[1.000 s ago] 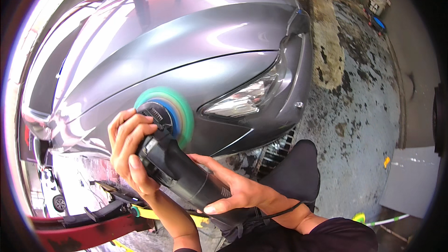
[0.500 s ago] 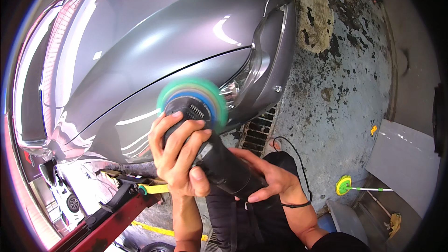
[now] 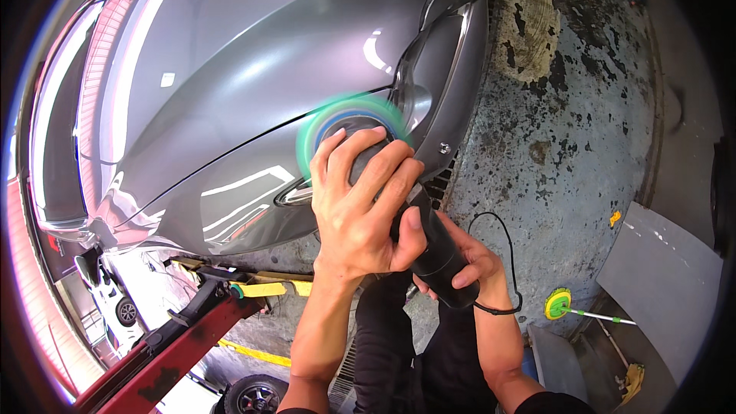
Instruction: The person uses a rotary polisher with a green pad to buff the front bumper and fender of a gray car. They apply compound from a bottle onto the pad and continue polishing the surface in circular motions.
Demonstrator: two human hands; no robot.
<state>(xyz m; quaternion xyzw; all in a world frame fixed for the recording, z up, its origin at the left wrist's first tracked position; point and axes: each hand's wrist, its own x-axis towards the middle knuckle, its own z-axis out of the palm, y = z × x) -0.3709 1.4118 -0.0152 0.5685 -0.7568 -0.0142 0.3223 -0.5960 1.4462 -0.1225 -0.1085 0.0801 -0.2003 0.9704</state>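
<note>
A black rotary polisher [image 3: 438,267] with a green foam pad [image 3: 308,142] is at the front corner of a glossy grey car [image 3: 230,107]. The pad is blurred by spinning and lies over the hood's seam near the headlight [image 3: 295,194]. My left hand [image 3: 364,211] wraps over the polisher's head, its fingers curled on top. Around the rear of the body, my right hand [image 3: 477,262] is closed. A black cord [image 3: 511,257] loops out beside my right wrist. Most of the headlight is hidden behind the polisher and my left hand.
A red lift beam [image 3: 172,356] with a yellow arm [image 3: 276,289] runs at lower left, near a loose wheel [image 3: 257,397]. A floor grating lies under the bumper. On the right are a round yellow-green brush [image 3: 558,303] and a grey panel [image 3: 667,261].
Both hands have moved the polisher right and slightly farther away, across the headlight toward the hood seam. The pad now shows less behind my left hand.
</note>
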